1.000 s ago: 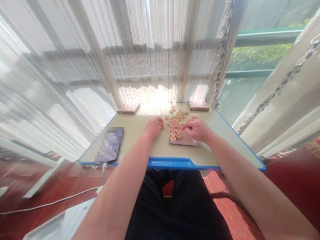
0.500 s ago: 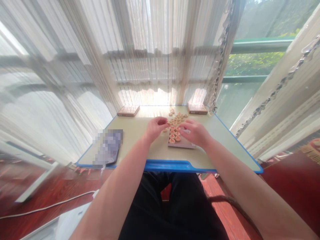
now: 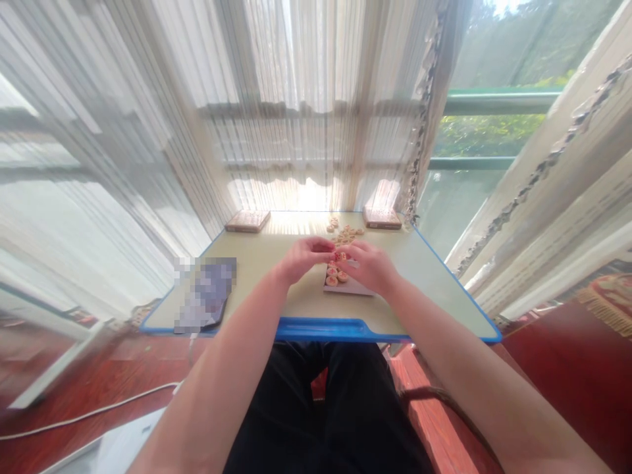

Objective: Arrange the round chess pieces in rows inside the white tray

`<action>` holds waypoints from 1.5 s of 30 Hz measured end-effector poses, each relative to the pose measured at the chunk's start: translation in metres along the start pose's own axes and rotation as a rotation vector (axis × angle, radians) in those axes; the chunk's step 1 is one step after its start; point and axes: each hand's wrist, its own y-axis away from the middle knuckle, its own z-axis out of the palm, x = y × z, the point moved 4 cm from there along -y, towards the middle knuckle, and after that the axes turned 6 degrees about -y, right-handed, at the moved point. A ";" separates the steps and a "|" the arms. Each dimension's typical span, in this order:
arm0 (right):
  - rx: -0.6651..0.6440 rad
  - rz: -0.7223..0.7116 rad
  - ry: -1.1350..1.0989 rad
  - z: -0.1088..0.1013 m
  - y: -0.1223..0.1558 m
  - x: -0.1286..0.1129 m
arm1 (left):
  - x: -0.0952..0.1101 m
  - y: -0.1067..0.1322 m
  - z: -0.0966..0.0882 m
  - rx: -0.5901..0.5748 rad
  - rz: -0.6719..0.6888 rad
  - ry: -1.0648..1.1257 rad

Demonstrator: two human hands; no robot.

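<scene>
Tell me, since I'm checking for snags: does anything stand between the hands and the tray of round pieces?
Nothing visible does. The left hand and right hand reach over the tray, where round pieces lie; the hands hide its far part.

The left forearm [image 3: 232,342] and right forearm [image 3: 449,355] are bare along their whole visible length, smooth in outline, broad toward the lower edge of the view and tapering to much narrower wrists, where the left hand [image 3: 309,259] and right hand [image 3: 368,264] are bare too, their finer details softened by blur. Below them, the person wears dark trousers [image 3: 355,408] (black or a very deep navy, hard to say which) of plain, matt-looking cloth, with a few faint creases toward the far end and the rest sinking into deep shadow.
</scene>
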 end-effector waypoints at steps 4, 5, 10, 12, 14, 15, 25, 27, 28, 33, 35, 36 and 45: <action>0.021 -0.031 -0.051 -0.003 -0.002 -0.001 | 0.000 0.000 0.004 -0.061 -0.042 0.033; 0.027 -0.042 -0.068 -0.004 -0.002 -0.001 | 0.000 0.000 0.004 -0.065 -0.045 0.045; 0.048 -0.040 -0.100 -0.006 -0.003 0.002 | -0.001 0.001 0.003 -0.031 -0.044 0.127; 0.060 -0.060 -0.108 -0.005 -0.003 0.001 | 0.000 0.001 0.005 -0.049 -0.053 0.154; 0.072 -0.078 -0.116 -0.006 -0.003 -0.001 | 0.000 0.002 0.007 -0.076 -0.061 0.179; 0.076 -0.079 -0.122 -0.006 -0.003 -0.002 | 0.001 0.002 0.008 -0.088 -0.064 0.186; -0.073 0.153 -0.158 -0.003 0.000 0.029 | -0.025 -0.006 -0.034 0.437 -0.048 -0.410; -0.110 0.166 -0.127 0.003 0.002 0.033 | -0.027 -0.006 -0.035 0.453 -0.025 -0.597; -0.119 0.169 -0.111 0.006 0.003 0.035 | -0.027 -0.006 -0.035 0.467 -0.002 -0.658; -0.158 0.170 -0.088 0.012 0.003 0.036 | -0.023 -0.003 -0.035 0.520 0.016 -0.721; -0.181 0.160 -0.082 0.012 0.003 0.035 | -0.022 -0.003 -0.033 0.496 0.028 -0.737; -0.189 0.157 -0.078 0.012 0.003 0.035 | -0.021 -0.003 -0.031 0.477 0.039 -0.755; -0.205 0.174 -0.087 0.011 0.005 0.032 | -0.016 -0.002 -0.027 0.452 0.063 -0.846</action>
